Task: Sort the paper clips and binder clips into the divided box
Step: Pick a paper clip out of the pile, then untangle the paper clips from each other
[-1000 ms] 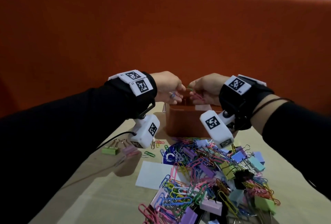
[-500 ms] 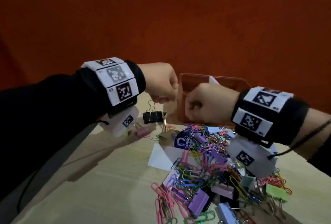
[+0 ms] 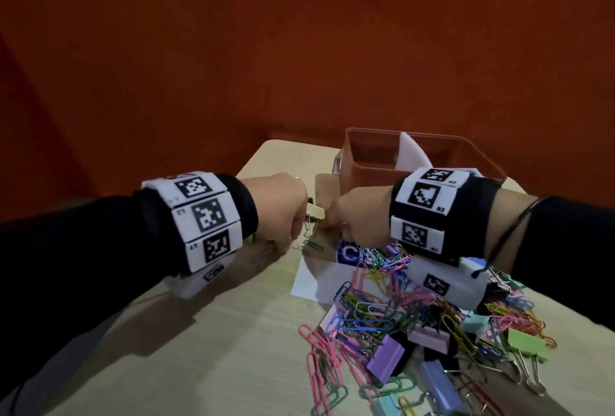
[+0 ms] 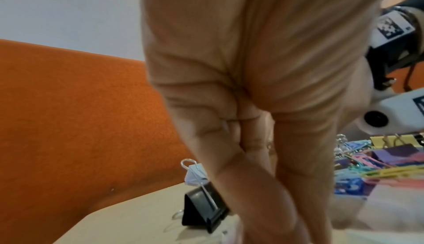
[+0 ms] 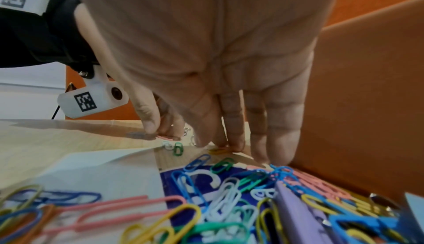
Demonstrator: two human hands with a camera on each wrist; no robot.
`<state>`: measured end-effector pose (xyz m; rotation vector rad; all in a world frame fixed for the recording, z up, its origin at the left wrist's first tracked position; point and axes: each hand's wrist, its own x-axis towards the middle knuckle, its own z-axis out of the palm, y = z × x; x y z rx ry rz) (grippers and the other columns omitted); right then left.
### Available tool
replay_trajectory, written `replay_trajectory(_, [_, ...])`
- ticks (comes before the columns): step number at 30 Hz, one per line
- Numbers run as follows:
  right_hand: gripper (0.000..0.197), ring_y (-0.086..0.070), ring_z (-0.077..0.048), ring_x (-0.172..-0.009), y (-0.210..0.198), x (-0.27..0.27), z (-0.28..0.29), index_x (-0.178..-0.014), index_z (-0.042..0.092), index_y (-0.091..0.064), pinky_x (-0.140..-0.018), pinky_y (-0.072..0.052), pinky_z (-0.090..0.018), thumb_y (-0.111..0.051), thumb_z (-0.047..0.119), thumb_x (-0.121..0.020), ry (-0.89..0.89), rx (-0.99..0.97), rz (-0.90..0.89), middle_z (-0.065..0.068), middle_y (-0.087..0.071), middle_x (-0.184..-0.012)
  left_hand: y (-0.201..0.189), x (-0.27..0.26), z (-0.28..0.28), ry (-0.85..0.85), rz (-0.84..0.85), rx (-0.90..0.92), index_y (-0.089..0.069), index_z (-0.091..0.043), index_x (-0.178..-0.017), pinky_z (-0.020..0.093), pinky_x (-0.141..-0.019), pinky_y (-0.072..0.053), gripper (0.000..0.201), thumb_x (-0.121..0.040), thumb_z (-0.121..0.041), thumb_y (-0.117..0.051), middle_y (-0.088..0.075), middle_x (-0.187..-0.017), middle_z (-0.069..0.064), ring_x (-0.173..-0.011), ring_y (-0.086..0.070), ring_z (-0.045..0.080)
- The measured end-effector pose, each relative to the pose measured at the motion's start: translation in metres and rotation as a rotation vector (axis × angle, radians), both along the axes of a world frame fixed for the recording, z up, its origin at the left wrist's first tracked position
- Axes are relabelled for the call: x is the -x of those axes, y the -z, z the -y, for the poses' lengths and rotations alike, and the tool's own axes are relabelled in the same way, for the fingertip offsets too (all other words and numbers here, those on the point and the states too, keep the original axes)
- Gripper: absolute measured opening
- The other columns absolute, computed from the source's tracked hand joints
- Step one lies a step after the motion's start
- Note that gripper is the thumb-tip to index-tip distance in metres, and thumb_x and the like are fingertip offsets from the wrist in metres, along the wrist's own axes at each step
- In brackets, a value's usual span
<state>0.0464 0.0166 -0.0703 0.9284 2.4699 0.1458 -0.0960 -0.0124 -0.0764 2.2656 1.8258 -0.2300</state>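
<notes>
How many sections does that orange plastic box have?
2: the left section and the right section, split by a white divider. The marker-covered wrist band hides the right one's near part, so more may be hidden.

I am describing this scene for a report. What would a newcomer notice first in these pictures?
First, the bright heap of coloured paper clips and binder clips on the near right part of the table. Next, the left hand and the right hand, lowered side by side to the tabletop just beyond the heap, both wrists wearing white bands with black square markers. Behind them stands the divided box, in front of an orange wall.
</notes>
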Motion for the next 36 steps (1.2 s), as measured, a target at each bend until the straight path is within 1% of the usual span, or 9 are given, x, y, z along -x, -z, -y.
replay_trajectory(3, [0.035, -0.059, -0.022, -0.103, 0.0, -0.002, -0.002, -0.123, 0.02, -0.062, -0.087, -0.05, -0.032, -0.053, 0.012, -0.09, -0.018, 0.011, -0.059, -0.001, -0.065, -0.114, 0.004, -0.004, 0.001, 0.044, -0.041, -0.034, -0.076, -0.013, -0.096, 0.02, -0.06, -0.046, 0.017, -0.079, -0.017, -0.075, -0.072, -0.094, 0.0, -0.077, -0.059, 0.01])
replay_trajectory(6, [0.036, -0.056, -0.014, -0.084, -0.005, -0.006, 0.003, -0.116, 0.02, -0.064, -0.07, -0.045, -0.025, -0.07, 0.019, -0.081, -0.009, 0.049, -0.075, 0.001, -0.066, -0.109, 0.006, -0.008, 0.001, 0.078, -0.047, -0.034, -0.076, -0.011, -0.091, 0.014, -0.053, -0.04, 0.012, -0.08, -0.013, -0.073, -0.073, -0.091, 0.001, -0.069, -0.055, 0.007])
replay_trajectory(10, [0.038, -0.048, -0.011, -0.078, -0.006, -0.005, 0.005, -0.113, 0.016, -0.064, -0.058, -0.037, -0.022, -0.076, 0.019, -0.077, -0.014, 0.048, -0.056, 0.002, -0.064, -0.101, 0.007, -0.009, 0.0, 0.119, -0.088, -0.048, -0.069, -0.014, -0.08, 0.025, -0.066, -0.046, 0.006, -0.082, -0.012, -0.064, -0.065, -0.078, -0.002, -0.077, -0.056, 0.013])
replay_trajectory(13, [0.031, -0.048, -0.012, -0.079, -0.004, 0.001, 0.004, -0.106, 0.014, -0.065, -0.057, -0.038, -0.024, -0.074, 0.013, -0.077, -0.037, 0.055, -0.056, 0.008, -0.054, -0.078, 0.008, -0.011, 0.0, 0.125, -0.111, -0.037, -0.064, -0.016, -0.077, 0.031, -0.071, -0.049, 0.005, -0.081, -0.016, -0.064, -0.06, -0.074, -0.002, -0.076, -0.055, 0.017])
replay_trajectory(19, [0.023, -0.052, -0.012, -0.079, 0.0, 0.008, 0.003, -0.097, 0.021, -0.07, -0.073, -0.048, -0.026, -0.064, 0.007, -0.08, -0.045, 0.073, -0.084, 0.01, -0.057, -0.082, 0.008, -0.012, 0.0, 0.068, -0.088, 0.023, -0.066, -0.011, -0.091, 0.024, -0.054, -0.039, 0.013, -0.081, -0.019, -0.068, -0.063, -0.087, 0.004, -0.079, -0.056, 0.019])
replay_trajectory(24, [0.028, -0.053, -0.013, -0.074, 0.0, 0.006, 0.004, -0.097, 0.024, -0.072, -0.065, -0.043, -0.024, -0.058, 0.006, -0.081, -0.024, 0.061, -0.147, 0.014, -0.052, -0.069, 0.009, -0.011, -0.003, 0.05, -0.052, 0.054, -0.069, -0.014, -0.099, 0.021, -0.053, -0.039, 0.02, -0.08, -0.021, -0.071, -0.066, -0.094, 0.002, -0.079, -0.056, 0.016])
replay_trajectory(28, [0.028, -0.051, -0.004, -0.064, -0.011, -0.006, 0.001, -0.092, 0.019, -0.07, -0.063, -0.046, -0.019, -0.053, 0.0, -0.082, 0.055, 0.09, -0.257, 0.018, -0.045, -0.072, 0.01, -0.011, -0.003, 0.074, -0.052, 0.048, -0.064, -0.017, -0.079, 0.025, -0.061, -0.041, 0.005, -0.08, -0.021, -0.067, -0.062, -0.079, -0.002, -0.074, -0.054, 0.016])
replay_trajectory(31, [0.034, -0.062, -0.008, -0.056, -0.014, -0.019, -0.006, -0.091, 0.016, -0.067, -0.067, -0.055, -0.025, -0.044, -0.007, -0.083, 0.232, 0.28, -0.375, -0.001, -0.069, -0.072, 0.007, -0.006, -0.005, 0.066, 0.053, 0.029, -0.054, -0.014, -0.065, 0.023, -0.054, -0.038, 0.02, -0.084, -0.018, -0.059, -0.052, -0.061, -0.002, -0.055, -0.042, 0.012])
replay_trajectory(36, [0.033, -0.058, -0.008, -0.05, -0.012, -0.034, -0.016, -0.087, 0.017, -0.07, -0.059, -0.051, -0.02, -0.049, -0.008, -0.083, 0.307, 0.368, -0.49, 0.001, -0.067, -0.061, -0.004, 0.004, -0.011, -0.007, 0.261, 0.17, -0.067, -0.002, -0.092, 0.019, -0.052, -0.049, 0.021, -0.091, -0.018, -0.053, -0.075, -0.085, 0.012, -0.057, -0.058, 0.015])
